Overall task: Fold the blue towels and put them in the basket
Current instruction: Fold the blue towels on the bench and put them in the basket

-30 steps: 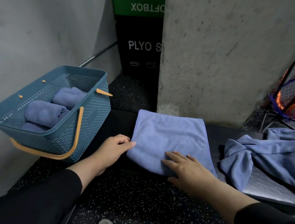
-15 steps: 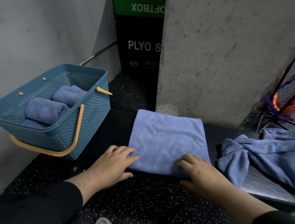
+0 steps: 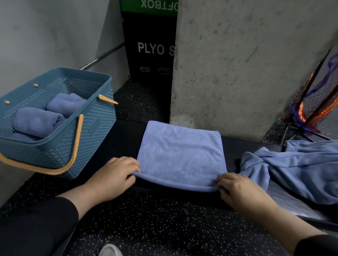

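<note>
Folded towel point(image 3: 182, 155), between basket point(image 3: 94, 129) and towel heap point(image 3: 307, 166), pinched by both hands' fingers point(image 3: 134, 166).

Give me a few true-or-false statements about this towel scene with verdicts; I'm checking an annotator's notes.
1. Both hands grip the near edge of the flat towel. True: the left hand pinches its left corner, the right hand its right corner.
2. The basket holds no towels. False: rolled towels lie inside it.
3. The basket stands to the right of the flat towel. False: it stands to its left.
4. A crumpled towel lies to the right of the flat one. True.
5. The basket's handle is orange. True.
</note>
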`<state>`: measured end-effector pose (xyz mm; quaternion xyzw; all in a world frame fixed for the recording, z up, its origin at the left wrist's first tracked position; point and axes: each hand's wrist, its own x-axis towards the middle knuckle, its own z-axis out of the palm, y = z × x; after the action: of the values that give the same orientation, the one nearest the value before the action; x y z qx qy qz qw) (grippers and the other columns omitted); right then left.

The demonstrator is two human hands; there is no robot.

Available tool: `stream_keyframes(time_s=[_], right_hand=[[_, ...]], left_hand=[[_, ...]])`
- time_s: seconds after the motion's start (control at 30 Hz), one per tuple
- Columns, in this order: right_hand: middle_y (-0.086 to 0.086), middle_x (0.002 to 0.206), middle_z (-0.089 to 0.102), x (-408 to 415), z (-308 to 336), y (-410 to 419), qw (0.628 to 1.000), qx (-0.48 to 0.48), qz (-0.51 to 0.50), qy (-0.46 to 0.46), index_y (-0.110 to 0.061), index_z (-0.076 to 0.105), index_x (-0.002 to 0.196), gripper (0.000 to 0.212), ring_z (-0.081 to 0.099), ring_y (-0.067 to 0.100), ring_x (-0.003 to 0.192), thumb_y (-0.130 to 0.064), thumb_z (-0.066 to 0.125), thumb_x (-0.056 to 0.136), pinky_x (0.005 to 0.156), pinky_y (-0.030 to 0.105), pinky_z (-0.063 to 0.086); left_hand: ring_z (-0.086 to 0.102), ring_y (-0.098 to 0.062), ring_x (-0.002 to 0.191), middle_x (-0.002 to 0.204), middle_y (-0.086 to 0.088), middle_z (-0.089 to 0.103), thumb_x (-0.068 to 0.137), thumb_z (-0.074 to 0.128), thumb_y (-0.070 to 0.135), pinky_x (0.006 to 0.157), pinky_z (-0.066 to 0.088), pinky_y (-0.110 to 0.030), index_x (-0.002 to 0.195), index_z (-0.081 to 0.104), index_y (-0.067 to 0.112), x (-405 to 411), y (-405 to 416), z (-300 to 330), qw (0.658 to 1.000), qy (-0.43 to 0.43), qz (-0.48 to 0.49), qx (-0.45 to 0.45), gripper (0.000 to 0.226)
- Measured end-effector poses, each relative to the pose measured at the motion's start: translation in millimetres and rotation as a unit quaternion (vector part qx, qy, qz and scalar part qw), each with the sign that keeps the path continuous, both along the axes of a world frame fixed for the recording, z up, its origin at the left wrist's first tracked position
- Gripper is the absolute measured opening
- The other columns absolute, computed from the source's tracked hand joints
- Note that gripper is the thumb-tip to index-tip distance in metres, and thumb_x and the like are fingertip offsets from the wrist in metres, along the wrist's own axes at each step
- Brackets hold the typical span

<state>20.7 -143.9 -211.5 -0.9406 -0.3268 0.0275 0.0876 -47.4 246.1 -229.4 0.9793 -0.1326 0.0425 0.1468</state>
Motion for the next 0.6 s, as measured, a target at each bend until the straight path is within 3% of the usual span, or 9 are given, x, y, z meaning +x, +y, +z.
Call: stream_keyframes(time_s=[0.07, 0.13, 0.2, 0.3, 0.4, 0.5, 0.6], right_hand=[[-0.007, 0.077, 0.062, -3, 7, 4, 0.997, 0.040, -0.046, 0.037, -0.018, 0.059, 0.081, 0.023, 0.058, 0.014, 0.072, -0.033, 0.044, 0.090, 0.070, 0.040, 0.050], [-0.008, 0.072, 0.064, -3, 15, 6, 0.990, 0.077, -0.088, 0.081, -0.020, 0.061, 0.085, 0.014, 0.057, 0.010, 0.068, -0.026, 0.052, 0.094, 0.072, 0.034, 0.049], [-0.010, 0.071, 0.066, -3, 25, 8, 0.978, 0.120, -0.118, 0.122, -0.026, 0.063, 0.086, 0.013, 0.058, 0.007, 0.070, -0.022, 0.055, 0.096, 0.073, 0.024, 0.046], [-0.004, 0.070, 0.069, 0, 35, 12, 0.954, 0.184, -0.163, 0.172, -0.026, 0.065, 0.082, 0.018, 0.060, 0.011, 0.068, -0.020, 0.056, 0.096, 0.068, 0.019, 0.043], [-0.007, 0.073, 0.073, 8, 39, 15, 0.936, 0.230, -0.184, 0.194, -0.026, 0.069, 0.081, 0.018, 0.063, 0.004, 0.070, -0.022, 0.061, 0.096, 0.066, 0.016, 0.044], [-0.018, 0.066, 0.069, 20, 42, 21, 0.926, 0.274, -0.193, 0.175, -0.023, 0.072, 0.081, 0.015, 0.057, -0.006, 0.060, -0.021, 0.065, 0.095, 0.059, 0.011, 0.042], [-0.017, 0.052, 0.061, 42, 44, 27, 0.916, 0.298, -0.214, 0.166, -0.020, 0.071, 0.081, 0.014, 0.051, -0.004, 0.047, -0.021, 0.066, 0.094, 0.049, 0.012, 0.039]], left_hand=[[0.055, -0.001, 0.108, 0.106, 0.017, 0.066, 0.084, 0.042, 0.040, 0.095, 0.042, -0.029, 0.094, 0.068, 0.025, 0, -1, 9, 0.997, 0.033, 0.023, -0.068, 0.032], [0.059, -0.004, 0.083, 0.083, 0.011, 0.066, 0.086, 0.048, 0.034, 0.078, 0.048, -0.032, 0.083, 0.063, 0.025, -1, 1, 18, 0.986, 0.071, 0.060, -0.136, 0.018], [0.049, -0.005, 0.063, 0.066, 0.004, 0.057, 0.085, 0.055, 0.028, 0.063, 0.041, -0.033, 0.076, 0.058, 0.019, -2, 3, 26, 0.968, 0.104, 0.104, -0.202, 0.014], [0.041, -0.008, 0.062, 0.062, 0.004, 0.045, 0.081, 0.057, 0.033, 0.062, 0.034, -0.033, 0.073, 0.054, 0.007, -1, 3, 36, 0.941, 0.117, 0.135, -0.289, 0.027], [0.042, -0.009, 0.063, 0.064, 0.005, 0.047, 0.086, 0.061, 0.024, 0.063, 0.033, -0.033, 0.074, 0.056, 0.009, 4, 1, 40, 0.924, 0.125, 0.165, -0.321, 0.020], [0.045, -0.010, 0.063, 0.063, 0.005, 0.050, 0.077, 0.056, 0.036, 0.062, 0.035, -0.033, 0.076, 0.059, 0.011, 17, -1, 40, 0.912, 0.115, 0.206, -0.335, 0.025], [0.045, -0.011, 0.062, 0.062, 0.004, 0.050, 0.084, 0.059, 0.027, 0.061, 0.034, -0.033, 0.075, 0.058, 0.008, 35, -2, 37, 0.900, 0.096, 0.240, -0.350, 0.021]])
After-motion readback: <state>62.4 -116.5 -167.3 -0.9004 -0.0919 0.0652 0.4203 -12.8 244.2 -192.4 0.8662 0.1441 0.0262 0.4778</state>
